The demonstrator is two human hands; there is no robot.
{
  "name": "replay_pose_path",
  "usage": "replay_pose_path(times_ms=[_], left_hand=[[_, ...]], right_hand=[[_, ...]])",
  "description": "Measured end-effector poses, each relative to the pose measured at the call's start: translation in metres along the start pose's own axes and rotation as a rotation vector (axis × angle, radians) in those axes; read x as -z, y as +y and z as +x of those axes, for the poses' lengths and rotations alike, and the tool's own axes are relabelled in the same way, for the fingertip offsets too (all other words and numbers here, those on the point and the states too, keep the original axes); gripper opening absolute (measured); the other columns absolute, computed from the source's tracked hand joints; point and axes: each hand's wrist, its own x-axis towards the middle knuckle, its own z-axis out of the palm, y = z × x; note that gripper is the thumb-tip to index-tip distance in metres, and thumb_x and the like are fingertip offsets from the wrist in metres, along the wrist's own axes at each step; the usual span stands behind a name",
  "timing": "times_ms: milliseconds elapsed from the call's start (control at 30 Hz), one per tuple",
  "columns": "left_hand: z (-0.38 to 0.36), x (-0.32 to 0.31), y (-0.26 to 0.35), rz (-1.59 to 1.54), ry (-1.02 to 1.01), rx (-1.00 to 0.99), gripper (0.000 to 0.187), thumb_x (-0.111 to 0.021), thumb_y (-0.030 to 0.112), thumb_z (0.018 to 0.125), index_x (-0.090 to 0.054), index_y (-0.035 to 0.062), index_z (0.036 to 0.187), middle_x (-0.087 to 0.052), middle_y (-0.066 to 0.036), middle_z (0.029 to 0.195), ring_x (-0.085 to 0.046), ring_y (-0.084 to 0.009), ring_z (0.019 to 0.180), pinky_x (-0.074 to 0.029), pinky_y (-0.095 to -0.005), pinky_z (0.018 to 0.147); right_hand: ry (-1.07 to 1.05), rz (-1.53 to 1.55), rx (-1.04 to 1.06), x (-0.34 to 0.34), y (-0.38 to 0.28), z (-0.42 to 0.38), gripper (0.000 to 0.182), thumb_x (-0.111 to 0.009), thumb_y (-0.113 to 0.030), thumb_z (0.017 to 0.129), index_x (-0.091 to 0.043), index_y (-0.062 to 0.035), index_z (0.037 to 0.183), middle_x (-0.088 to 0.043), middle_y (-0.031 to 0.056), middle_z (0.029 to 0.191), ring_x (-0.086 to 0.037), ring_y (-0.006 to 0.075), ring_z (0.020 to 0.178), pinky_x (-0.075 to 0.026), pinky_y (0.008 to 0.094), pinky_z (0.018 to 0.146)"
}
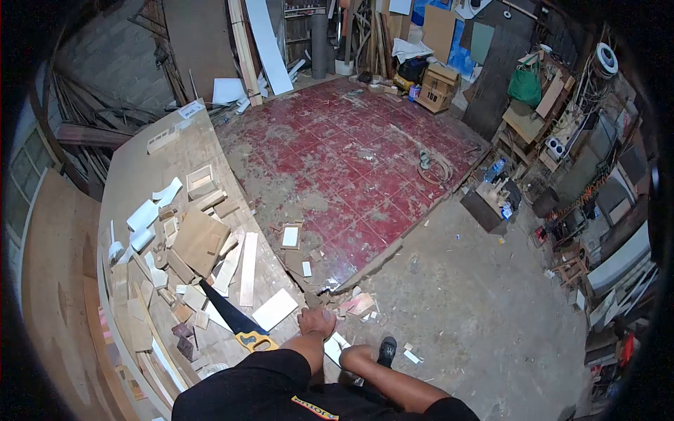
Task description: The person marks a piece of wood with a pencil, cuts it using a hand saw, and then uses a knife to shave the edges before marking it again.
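Beside the handsaw [234,311], our left hand [317,322] and right hand [356,358] are at a white board [335,349]; we cannot tell either grip.

pale smooth wood workbench [210,151], dark metal saw blade [228,307], glossy yellow handle [257,342], matt black cloth shirt [246,386], rough grey floor [484,302]

The left hand [317,321] is ahead and slightly left of the right hand [356,358], back upward. Both forearms angle inward, bringing the hands near each other, apart. The right forearm shows at greater length; the fingers of the right hand are indistinct.
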Motion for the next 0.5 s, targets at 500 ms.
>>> replay_pose_path(times_ms=[500], left_hand=[[0.004,-0.002,-0.002,0.003,-0.046,-0.017,0.061,-0.051,0.057,0.085,-0.066,0.0074,0.117,-0.064,-0.012,0.122,-0.051,-0.0303,0.118,-0.038,-0.0446,0.099]], right_hand=[[0.076,-0.059,0.107,-0.019,-0.002,0.034,0.031,-0.055,-0.030,0.096,-0.073,-0.0137,0.115,-0.071,0.0025,0.118,-0.069,0.0257,0.103,-0.055,0.0451,0.076]])
